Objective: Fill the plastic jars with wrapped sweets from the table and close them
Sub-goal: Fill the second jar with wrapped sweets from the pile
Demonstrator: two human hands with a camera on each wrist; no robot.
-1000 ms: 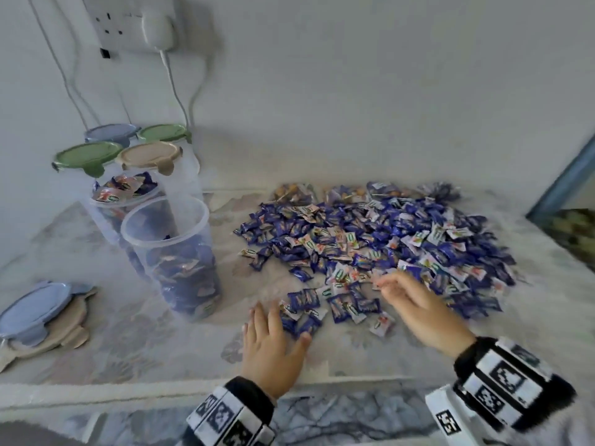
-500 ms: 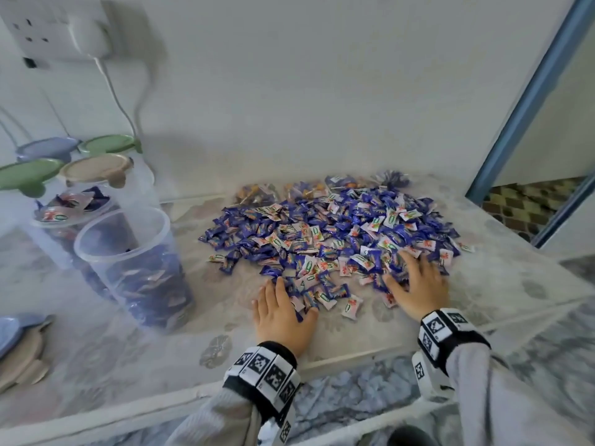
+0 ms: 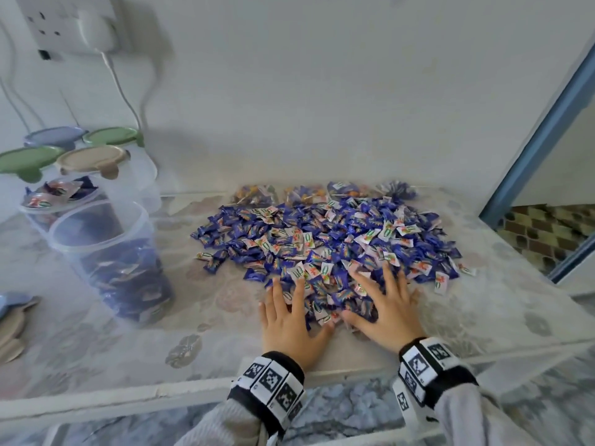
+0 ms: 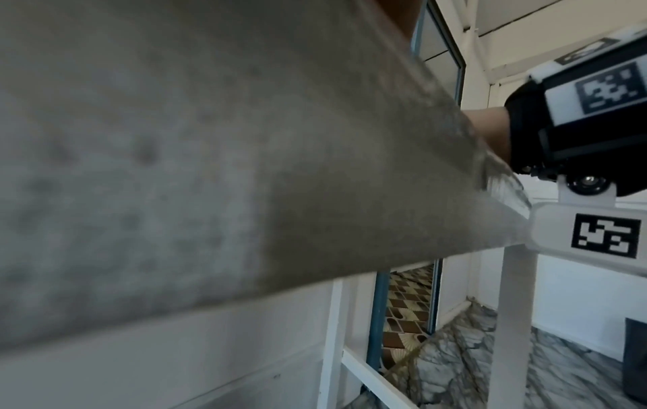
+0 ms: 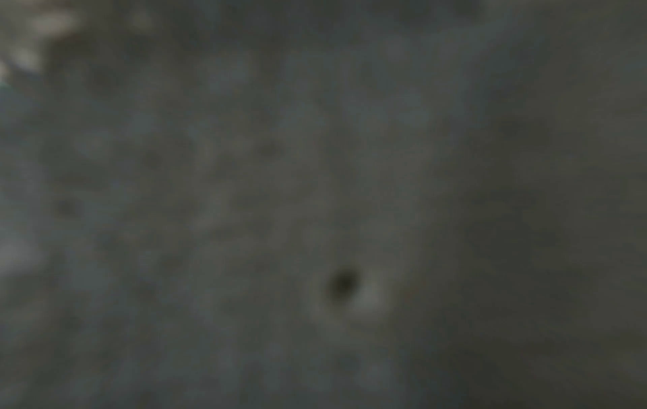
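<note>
A wide heap of blue and white wrapped sweets (image 3: 325, 239) covers the middle of the table (image 3: 96, 355). My left hand (image 3: 288, 312) lies flat at the heap's near edge, fingers straight and spread over a few sweets. Beside it my right hand (image 3: 384, 305) presses flat on the near sweets, fingers spread. An open clear plastic jar (image 3: 112, 259), partly filled with sweets, stands at the left. Behind it is a full open jar (image 3: 58, 201). The left wrist view shows only the table edge (image 4: 245, 166) and my right wrist; the right wrist view is dark.
Several lidded jars with green, beige and blue lids (image 3: 91, 157) stand at the back left. Loose lids (image 3: 13, 320) lie at the left edge. A wall socket with a plugged charger (image 3: 96, 30) is above. A doorway (image 3: 547, 239) opens on the right.
My right hand has come in from the heap's right side toward the left hand, and sweets are bunched between the two. The camera has turned to the right.
</note>
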